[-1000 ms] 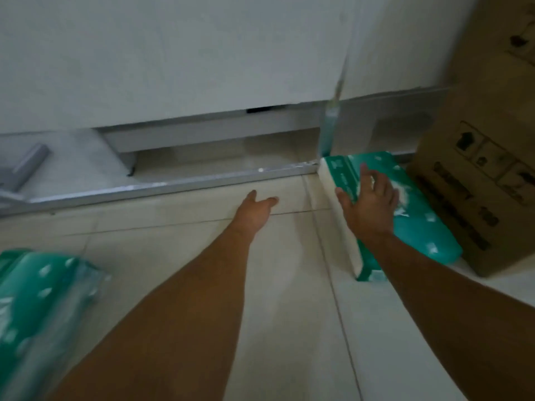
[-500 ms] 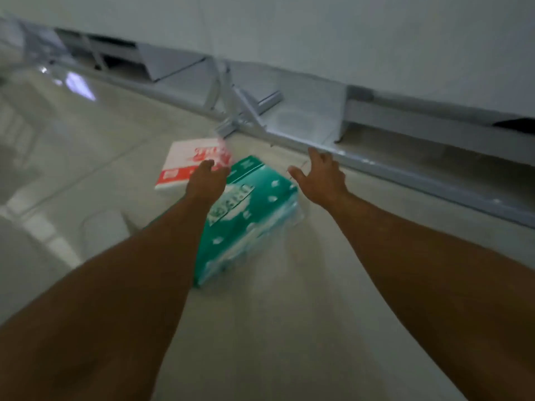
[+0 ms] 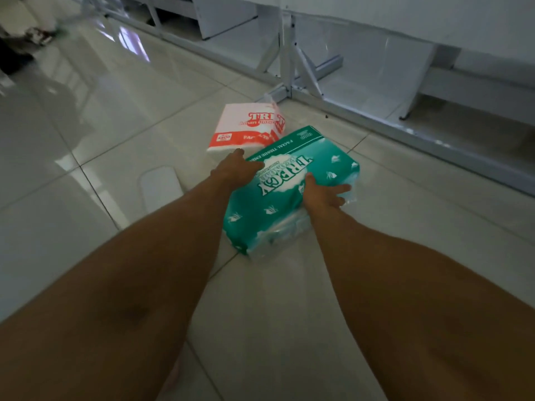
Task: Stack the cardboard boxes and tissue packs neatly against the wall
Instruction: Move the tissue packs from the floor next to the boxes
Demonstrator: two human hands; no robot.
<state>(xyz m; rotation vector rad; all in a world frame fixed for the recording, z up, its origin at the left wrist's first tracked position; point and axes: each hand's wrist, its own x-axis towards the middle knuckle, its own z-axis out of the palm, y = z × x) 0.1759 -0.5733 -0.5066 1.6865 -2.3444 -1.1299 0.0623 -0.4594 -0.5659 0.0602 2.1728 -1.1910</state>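
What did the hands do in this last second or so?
They left the green pack by the cardboard box, and the view swung left. Now the left hand and right hand have closed on a second green tissue pack. The red-and-white pack behind it stayed on the floor.

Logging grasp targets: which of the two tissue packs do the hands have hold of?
The green tissue pack, gripped by the left hand and right hand. The red-and-white tissue pack lies untouched just beyond it.
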